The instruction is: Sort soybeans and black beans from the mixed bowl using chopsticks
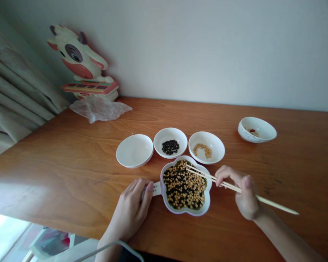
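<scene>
My left hand (133,205) is closed around the short handle (156,189) of a flower-shaped dish (164,203). Mixed black and yellow beans (184,185) cover the dish's bottom, with some green at the edges. In my right hand (242,189) is a pair of wooden chopsticks (226,185), their tips over the beans at the dish's upper part. Whether the tips grip a bean is too small to tell. Behind the dish stand three white bowls: a left bowl (128,153) with nothing visible inside, a middle bowl (171,133) with black beans, and a right bowl (215,145) with yellow beans.
Farther right stands another white bowl (265,129) with a few small bits inside. At the back left are a cow-shaped toy keyboard (90,78) and a crumpled clear plastic bag (101,109). A grey cable (120,244) crosses my left forearm near the wooden table's (71,174) front edge.
</scene>
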Available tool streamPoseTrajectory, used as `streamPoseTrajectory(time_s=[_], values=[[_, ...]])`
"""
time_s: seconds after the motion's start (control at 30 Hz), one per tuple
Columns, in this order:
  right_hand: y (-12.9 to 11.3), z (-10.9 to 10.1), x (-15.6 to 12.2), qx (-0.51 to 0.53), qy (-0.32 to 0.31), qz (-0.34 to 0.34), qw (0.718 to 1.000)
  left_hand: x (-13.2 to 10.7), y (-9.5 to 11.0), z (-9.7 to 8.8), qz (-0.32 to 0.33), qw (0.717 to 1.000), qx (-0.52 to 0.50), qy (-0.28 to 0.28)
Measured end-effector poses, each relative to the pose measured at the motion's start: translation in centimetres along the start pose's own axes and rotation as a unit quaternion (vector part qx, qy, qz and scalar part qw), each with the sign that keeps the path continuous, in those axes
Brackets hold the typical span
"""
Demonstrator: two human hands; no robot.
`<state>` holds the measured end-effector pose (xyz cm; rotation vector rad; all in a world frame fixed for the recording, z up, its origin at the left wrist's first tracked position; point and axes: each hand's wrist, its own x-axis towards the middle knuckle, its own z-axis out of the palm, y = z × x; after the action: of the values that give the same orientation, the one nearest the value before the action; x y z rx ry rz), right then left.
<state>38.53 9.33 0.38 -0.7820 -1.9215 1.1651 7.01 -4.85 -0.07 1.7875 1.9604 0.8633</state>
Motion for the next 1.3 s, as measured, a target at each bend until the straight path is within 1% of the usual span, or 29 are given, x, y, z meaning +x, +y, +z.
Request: streamPoseTrajectory(time_s=[0.17,0.3,0.37,0.6,0.67,0.83,1.0,1.07,1.1,1.17,1.3], values=[[-0.2,0.3,0.2,-0.04,-0.035,-0.035,0.998,-0.3,-0.1,0.0,-0.006,1.0,0.003,-0.002],[-0.2,0.4,0.1,-0.074,-0.044,-0.102,0.991,-0.3,-0.1,0.0,-0.006,1.0,-0.002,-0.004],[0.0,0.4,0.0,-0.085,-0.042,-0.121,0.988,-0.2,0.0,-0.1,-0.006,1.0,-0.005,-0.004],[0.1,0.5,-0.4,-0.087,-0.007,-0.15,0.985,-0.2,-0.2,0.0,-0.009,1.0,0.004,0.002],[0.1,0.5,-0.6,-0.07,0.013,-0.16,0.984,-0.3,-0.2,0.1,-0.01,1.0,0.008,0.002],[-0.3,0.1,-0.9,-0.015,0.088,-0.184,0.979,-0.2,-0.2,0.0,-0.007,1.0,0.007,-0.002],[-1.0,-1.3,-0.6,-0.033,0.167,-0.178,0.969,-0.1,0.0,-0.1,-0.002,1.0,-0.001,-0.003],[-1.1,-1.8,-0.5,-0.04,0.184,-0.176,0.966,-0.2,0.1,-0.1,-0.002,1.0,-0.002,0.0],[-1.1,-1.9,-0.5,-0.038,0.184,-0.17,0.967,-0.2,0.1,-0.1,-0.001,1.0,-0.002,0.002],[-1.0,-1.8,-0.5,-0.028,0.165,-0.147,0.975,-0.2,0.1,-0.1,0.0,1.0,-0.001,0.005],[-0.6,-0.5,-0.7,-0.02,0.083,-0.105,0.991,-0.2,0.1,0.0,0.0,1.0,0.001,0.003]])
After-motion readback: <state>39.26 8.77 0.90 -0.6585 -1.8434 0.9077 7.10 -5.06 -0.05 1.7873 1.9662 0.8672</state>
